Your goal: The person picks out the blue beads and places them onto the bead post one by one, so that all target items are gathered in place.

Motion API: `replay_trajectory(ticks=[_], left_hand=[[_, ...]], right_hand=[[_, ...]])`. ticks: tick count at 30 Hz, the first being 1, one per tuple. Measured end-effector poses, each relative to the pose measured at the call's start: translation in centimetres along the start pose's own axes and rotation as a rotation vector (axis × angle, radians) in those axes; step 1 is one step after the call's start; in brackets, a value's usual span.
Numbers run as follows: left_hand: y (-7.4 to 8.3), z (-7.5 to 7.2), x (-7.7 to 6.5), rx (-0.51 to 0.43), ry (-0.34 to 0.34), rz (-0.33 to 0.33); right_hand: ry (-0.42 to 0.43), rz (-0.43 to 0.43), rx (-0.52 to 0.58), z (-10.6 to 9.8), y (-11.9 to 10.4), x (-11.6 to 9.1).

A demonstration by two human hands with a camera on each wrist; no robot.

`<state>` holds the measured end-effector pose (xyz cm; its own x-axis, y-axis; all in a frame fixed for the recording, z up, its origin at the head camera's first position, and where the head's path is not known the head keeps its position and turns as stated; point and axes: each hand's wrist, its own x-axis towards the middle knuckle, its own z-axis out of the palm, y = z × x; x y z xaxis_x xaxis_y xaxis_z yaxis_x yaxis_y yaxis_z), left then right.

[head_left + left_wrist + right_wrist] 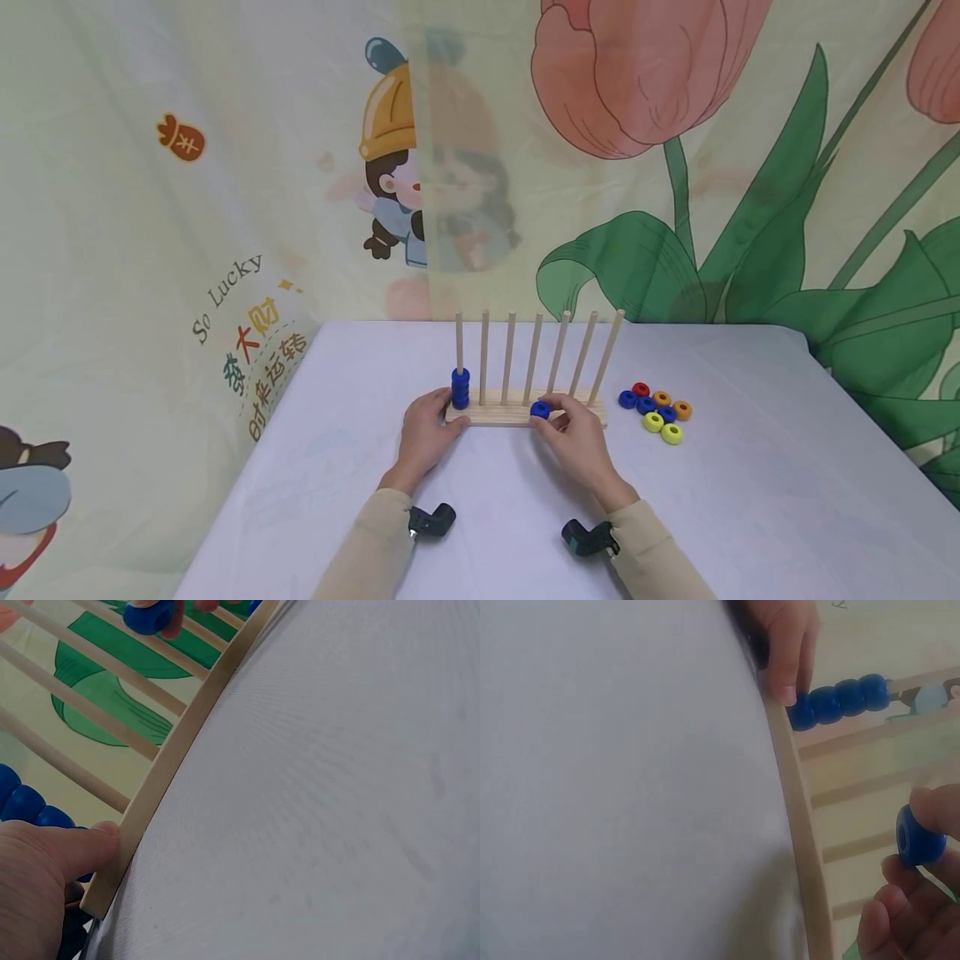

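A wooden peg rack [495, 414] with several upright pegs stands on the table. On its leftmost peg is a stack of several blue beads [461, 389]. My left hand [426, 433] grips the rack's left end, its thumb [94, 844] on the front edge beside the stack. Between thumb and fingers, my right hand [577, 437] pinches a single blue bead [919, 838], held in front of the middle pegs and off them. The bead's hole faces sideways in the right wrist view. The other pegs carry no beads.
Right of the rack lie loose beads: blue ones [627, 400], a red one [640, 389], orange ones [682, 410] and yellow ones [672, 433]. A white cloth covers the table [750, 500]. Behind it hangs a printed curtain [480, 167].
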<state>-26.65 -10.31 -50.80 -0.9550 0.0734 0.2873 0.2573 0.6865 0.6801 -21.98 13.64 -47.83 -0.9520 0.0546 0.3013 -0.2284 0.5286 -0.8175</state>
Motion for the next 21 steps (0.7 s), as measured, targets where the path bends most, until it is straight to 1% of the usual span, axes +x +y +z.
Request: replay_trajectory(ticks=[4,8,11,16,21], left_hand=[[0.2,-0.1,0.0,0.005,0.004,0.006],[0.0,0.0,0.0,0.01,0.009,0.016],[-0.2,0.1,0.1,0.013,0.009,0.012],[0.0,0.0,0.0,0.016,-0.001,-0.012],[0.1,0.0,0.0,0.021,-0.006,-0.014]], right_hand=[[0.001,-0.035,-0.009,0.2,-0.9,0.6],[-0.003,-0.064,-0.017,0.5,-1.9,1.3],[-0.008,-0.095,-0.016,0.6,-2.8,1.8],[-0.016,-0.141,-0.015,0.7,-4.2,2.5],[-0.029,-0.187,-0.008,0.9,-5.4,3.1]])
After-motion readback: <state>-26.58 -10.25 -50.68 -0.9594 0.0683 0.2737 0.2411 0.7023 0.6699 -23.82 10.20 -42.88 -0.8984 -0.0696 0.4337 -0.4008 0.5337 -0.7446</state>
